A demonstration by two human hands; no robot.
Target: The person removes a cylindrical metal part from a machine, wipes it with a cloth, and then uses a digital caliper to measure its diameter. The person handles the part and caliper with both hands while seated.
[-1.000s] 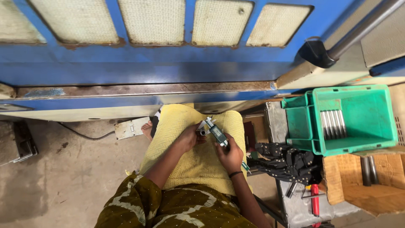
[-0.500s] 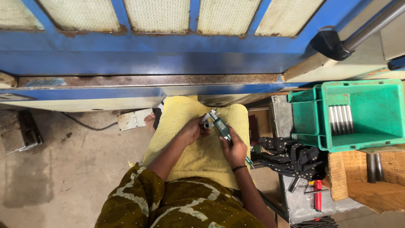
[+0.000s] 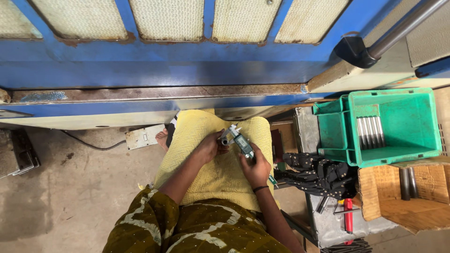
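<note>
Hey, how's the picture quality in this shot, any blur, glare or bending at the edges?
Head view: even, soft light; digital caliper and both hands sharp, left hand, right hand; no strong glare; wide-lens bending bows the blue machine frame.

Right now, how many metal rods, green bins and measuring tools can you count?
Metal rods in the green bin: 5
Dark rods in the cardboard box: 2
Green bins: 2
Digital caliper, held in both hands: 1
Total: 10

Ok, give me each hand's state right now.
Left hand: closed on a small metal part at the caliper's jaws.
Right hand: closed, holding the digital caliper.
</note>
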